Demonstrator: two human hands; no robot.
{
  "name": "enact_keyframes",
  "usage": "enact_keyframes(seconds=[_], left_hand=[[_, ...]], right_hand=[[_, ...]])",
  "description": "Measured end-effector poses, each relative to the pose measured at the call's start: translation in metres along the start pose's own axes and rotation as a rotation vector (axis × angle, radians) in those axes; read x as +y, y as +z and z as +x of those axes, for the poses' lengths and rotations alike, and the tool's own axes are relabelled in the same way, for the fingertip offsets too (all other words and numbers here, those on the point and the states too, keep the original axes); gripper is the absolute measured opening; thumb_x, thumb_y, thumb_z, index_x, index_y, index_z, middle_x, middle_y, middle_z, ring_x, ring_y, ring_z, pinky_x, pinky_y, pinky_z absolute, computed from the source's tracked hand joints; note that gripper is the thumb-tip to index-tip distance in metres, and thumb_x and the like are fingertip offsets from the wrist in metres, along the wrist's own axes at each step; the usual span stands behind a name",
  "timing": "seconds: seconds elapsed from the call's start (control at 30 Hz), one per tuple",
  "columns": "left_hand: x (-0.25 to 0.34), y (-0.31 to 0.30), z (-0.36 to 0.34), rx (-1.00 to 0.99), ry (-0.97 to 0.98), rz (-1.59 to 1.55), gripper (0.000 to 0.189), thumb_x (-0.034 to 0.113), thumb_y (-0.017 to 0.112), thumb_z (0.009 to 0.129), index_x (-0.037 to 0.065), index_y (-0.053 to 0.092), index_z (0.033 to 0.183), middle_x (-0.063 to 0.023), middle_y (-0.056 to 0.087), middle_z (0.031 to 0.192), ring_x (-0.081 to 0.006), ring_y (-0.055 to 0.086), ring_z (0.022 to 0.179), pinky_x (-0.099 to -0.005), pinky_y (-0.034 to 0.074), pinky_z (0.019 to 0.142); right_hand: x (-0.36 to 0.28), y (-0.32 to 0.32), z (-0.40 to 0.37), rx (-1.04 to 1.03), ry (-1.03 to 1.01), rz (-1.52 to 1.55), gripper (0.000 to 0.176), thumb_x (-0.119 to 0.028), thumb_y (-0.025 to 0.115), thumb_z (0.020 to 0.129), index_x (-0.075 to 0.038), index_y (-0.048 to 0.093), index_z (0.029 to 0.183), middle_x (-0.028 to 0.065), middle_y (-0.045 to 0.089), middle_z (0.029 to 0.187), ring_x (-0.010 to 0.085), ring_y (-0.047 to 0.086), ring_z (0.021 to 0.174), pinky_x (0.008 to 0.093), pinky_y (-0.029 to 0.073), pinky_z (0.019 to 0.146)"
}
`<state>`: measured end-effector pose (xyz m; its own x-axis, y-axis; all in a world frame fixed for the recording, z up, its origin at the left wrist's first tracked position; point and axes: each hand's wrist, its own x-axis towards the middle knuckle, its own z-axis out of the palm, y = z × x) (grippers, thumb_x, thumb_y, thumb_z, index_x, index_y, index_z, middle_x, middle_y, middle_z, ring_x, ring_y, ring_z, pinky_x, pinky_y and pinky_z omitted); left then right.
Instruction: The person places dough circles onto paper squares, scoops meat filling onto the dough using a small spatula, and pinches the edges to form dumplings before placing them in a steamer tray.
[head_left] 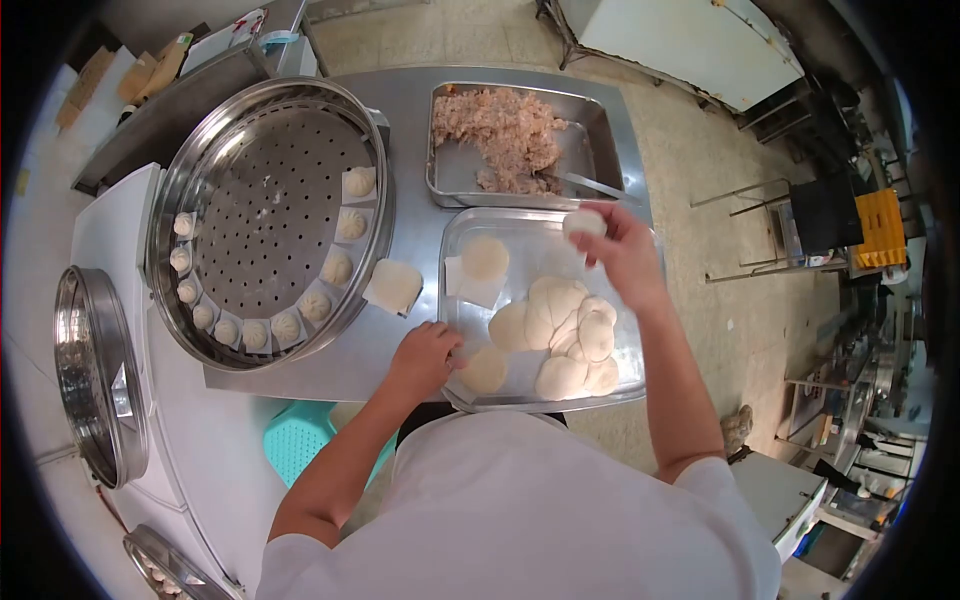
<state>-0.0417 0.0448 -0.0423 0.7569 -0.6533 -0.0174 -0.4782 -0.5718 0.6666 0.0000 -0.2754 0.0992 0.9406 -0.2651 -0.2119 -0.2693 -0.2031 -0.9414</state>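
Observation:
My right hand (625, 255) is raised over the right part of a metal tray (545, 222), its fingers closed on a pale round dough wrapper (584, 226). At the tray's left edge is my left hand (425, 358), fingers curled together; what they hold, if anything, is hidden. Beside those fingertips lies one flat dough disc (484, 370). Another dough disc (486, 259) rests on white paper at the tray's upper left. Several overlapping dough rounds (562, 325) are heaped in the tray. Outside it, a dough disc on paper (394, 286) lies on the steel table.
A large perforated steamer (285, 200) stands at left, with several pleated buns (286, 327) on paper squares along its rim. Behind the dough tray, a deep metal pan (470, 187) holds minced filling (510, 130) and a metal utensil (598, 186). A turquoise stool (298, 440) is below the table.

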Motion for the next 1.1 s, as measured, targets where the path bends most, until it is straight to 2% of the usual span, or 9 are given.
enact_keyframes(seconds=[0.13,0.3,0.43,0.53,0.63,0.73,0.83,0.93,1.1], left_hand=[[0.009,-0.007,0.002,0.019,-0.048,0.002,0.030,0.014,0.086,0.069,0.008,0.068,0.092,-0.0082,0.066,0.092,-0.0313,0.064,0.091,-0.0424,0.053,0.081],[-0.003,-0.006,0.011,-0.105,-0.087,-0.005,0.029,0.013,0.083,0.073,0.008,0.067,0.097,-0.0074,0.065,0.090,-0.0295,0.064,0.090,-0.0411,0.055,0.078],[-0.005,0.000,0.012,-0.015,-0.079,-0.036,0.024,0.011,0.081,0.075,0.010,0.068,0.095,-0.0066,0.066,0.091,-0.0290,0.066,0.084,-0.0426,0.055,0.070],[-0.001,0.002,0.015,0.024,-0.179,-0.084,0.023,0.010,0.079,0.077,0.010,0.069,0.098,-0.0077,0.067,0.094,-0.0301,0.067,0.084,-0.0428,0.055,0.071],[0.005,-0.002,0.018,0.041,-0.186,-0.041,0.023,0.007,0.077,0.079,0.010,0.070,0.101,-0.0079,0.067,0.096,-0.0311,0.069,0.084,-0.0424,0.057,0.072],[-0.002,0.000,0.019,0.049,-0.170,-0.042,0.022,0.007,0.076,0.081,0.009,0.071,0.102,-0.0076,0.067,0.097,-0.0311,0.069,0.084,-0.0417,0.058,0.072],[-0.011,0.004,0.021,0.057,-0.135,-0.051,0.020,0.008,0.076,0.081,0.009,0.072,0.101,-0.0076,0.067,0.098,-0.0315,0.070,0.083,-0.0422,0.058,0.071],[-0.015,0.004,0.021,0.033,-0.112,-0.059,0.023,0.012,0.078,0.079,0.010,0.070,0.101,-0.0079,0.065,0.101,-0.0326,0.070,0.084,-0.0439,0.058,0.071],[0.005,-0.018,0.024,-0.054,-0.125,0.033,0.040,0.018,0.085,0.075,0.011,0.068,0.112,-0.0070,0.066,0.108,-0.0315,0.068,0.091,-0.0422,0.057,0.075]], right_hand=[[0.003,-0.011,0.095,0.110,-0.205,-0.208,0.042,-0.015,0.081,0.084,0.004,0.067,0.119,0.0092,0.072,0.095,0.0128,0.066,0.081,0.0302,0.054,0.068],[0.025,-0.015,0.209,0.133,-0.192,-0.414,0.046,-0.023,0.081,0.080,-0.001,0.069,0.119,0.0178,0.074,0.104,0.0278,0.072,0.092,0.0374,0.056,0.082],[0.034,0.002,0.248,0.116,-0.227,-0.566,0.045,-0.025,0.080,0.078,-0.005,0.071,0.118,0.0216,0.074,0.111,0.0375,0.070,0.105,0.0426,0.055,0.092],[0.060,0.019,0.270,0.088,-0.299,-0.812,0.046,-0.023,0.080,0.080,-0.002,0.070,0.120,0.0204,0.074,0.107,0.0304,0.073,0.094,0.0382,0.056,0.087],[0.057,0.017,0.264,0.104,-0.210,-0.638,0.043,-0.022,0.079,0.078,-0.005,0.072,0.118,0.0223,0.073,0.111,0.0346,0.071,0.104,0.0408,0.056,0.092],[0.053,0.002,0.247,0.055,-0.159,-0.343,0.041,-0.018,0.076,0.086,-0.002,0.068,0.123,0.0187,0.073,0.110,0.0277,0.072,0.096,0.0375,0.058,0.085],[0.050,-0.011,0.214,-0.141,0.026,0.373,0.037,-0.016,0.069,0.097,0.003,0.062,0.128,0.0140,0.071,0.113,0.0204,0.070,0.091,0.0329,0.057,0.079],[0.024,-0.015,0.153,-0.218,0.122,0.661,0.036,-0.015,0.062,0.104,0.006,0.057,0.132,0.0120,0.069,0.115,0.0189,0.068,0.089,0.0305,0.057,0.077],[0.027,-0.016,0.071,-0.411,0.106,0.854,0.041,-0.018,0.063,0.103,0.006,0.055,0.134,0.0172,0.068,0.117,0.0199,0.067,0.092,0.0308,0.057,0.078]])
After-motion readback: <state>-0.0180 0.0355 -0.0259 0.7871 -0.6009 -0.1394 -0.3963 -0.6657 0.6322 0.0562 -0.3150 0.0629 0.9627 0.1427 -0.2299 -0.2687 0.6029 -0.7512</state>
